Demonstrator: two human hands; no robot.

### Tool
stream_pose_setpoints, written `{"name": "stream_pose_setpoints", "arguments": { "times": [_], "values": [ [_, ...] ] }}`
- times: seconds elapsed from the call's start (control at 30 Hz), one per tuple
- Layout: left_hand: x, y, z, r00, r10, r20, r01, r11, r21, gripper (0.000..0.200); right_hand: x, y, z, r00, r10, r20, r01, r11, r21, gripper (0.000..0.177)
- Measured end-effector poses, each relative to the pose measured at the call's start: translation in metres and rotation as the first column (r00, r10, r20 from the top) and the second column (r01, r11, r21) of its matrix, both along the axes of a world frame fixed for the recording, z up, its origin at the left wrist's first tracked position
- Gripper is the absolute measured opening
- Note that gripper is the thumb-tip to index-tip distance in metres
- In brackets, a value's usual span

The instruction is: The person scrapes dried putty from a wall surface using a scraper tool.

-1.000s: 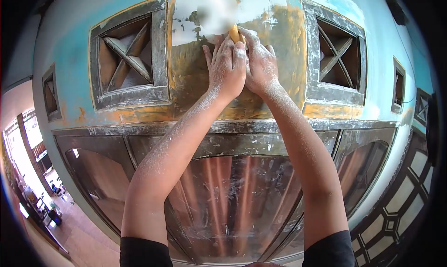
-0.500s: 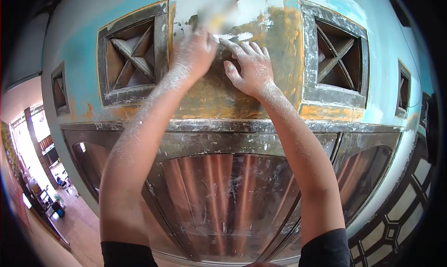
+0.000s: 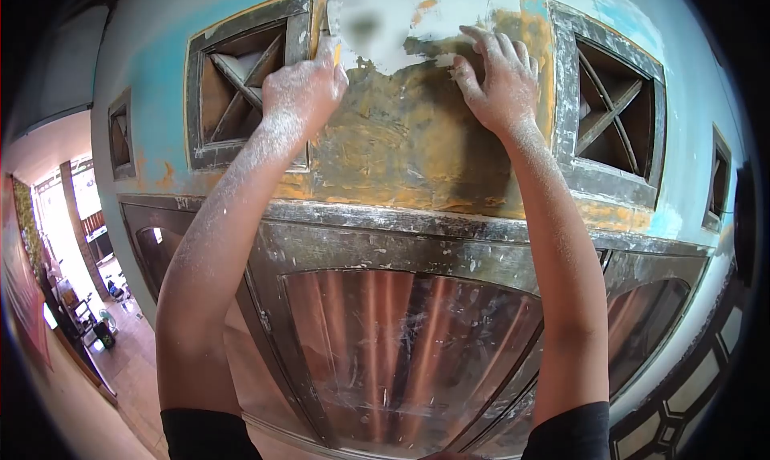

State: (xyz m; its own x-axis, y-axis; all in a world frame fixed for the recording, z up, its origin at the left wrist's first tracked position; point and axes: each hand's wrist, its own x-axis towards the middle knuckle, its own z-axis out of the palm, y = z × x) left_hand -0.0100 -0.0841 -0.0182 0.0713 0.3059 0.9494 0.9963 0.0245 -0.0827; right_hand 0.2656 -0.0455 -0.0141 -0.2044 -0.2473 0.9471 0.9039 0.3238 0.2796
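My left hand (image 3: 303, 91) is closed around a putty knife (image 3: 338, 56). A bit of its yellow handle shows beside the fingers, and its blade reaches up against white filler (image 3: 449, 11) near the left vent frame. To the right, my right hand (image 3: 505, 79) is raised with fingers apart and slightly bent, close over the wall and holding nothing. White dust coats both hands and forearms. Below the filler lies a bare brownish wall patch (image 3: 393, 139) with orange streaks. A smeared area hides part of the filler at top centre.
Square vents with crossed bars, a left one (image 3: 247, 83) and a right one (image 3: 616, 107), flank the patch. Beneath runs a dark wooden ledge (image 3: 401, 219) above glass panes (image 3: 401, 340) with reddish curtains behind. A doorway (image 3: 84, 211) opens at far left.
My left hand has moved left and slightly down with the putty knife, away from my right hand. My right hand has shifted right. The view has turned a little, and more white filler shows.
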Motion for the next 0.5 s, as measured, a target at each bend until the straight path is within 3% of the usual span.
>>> {"name": "stream_pose_setpoints", "arguments": {
  "times": [0.03, 0.13, 0.4, 0.5],
  "values": [
    [0.001, -0.002, 0.005, 0.999, 0.024, -0.049, -0.021, 0.998, 0.059, 0.04, 0.003, 0.001, 0.002, 0.998, 0.061, -0.012, -0.061, 0.998, -0.032, 0.045],
    [0.005, 0.003, 0.013, 0.999, 0.017, -0.05, -0.01, 0.989, 0.146, 0.041, 0.005, 0.005, 0.0, 0.998, 0.054, -0.017, -0.054, 0.999, 0.003, 0.043],
    [-0.008, 0.018, 0.052, 0.999, 0.035, 0.003, -0.035, 0.994, 0.104, 0.053, 0.004, 0.003, -0.002, 0.999, 0.045, 0.002, -0.045, 0.999, -0.004, 0.042],
    [-0.004, 0.018, 0.06, 0.998, -0.032, 0.046, 0.023, 0.982, 0.19, 0.057, 0.004, 0.003, -0.002, 0.999, 0.038, -0.008, -0.038, 0.999, -0.01, 0.042]
  ]
}}
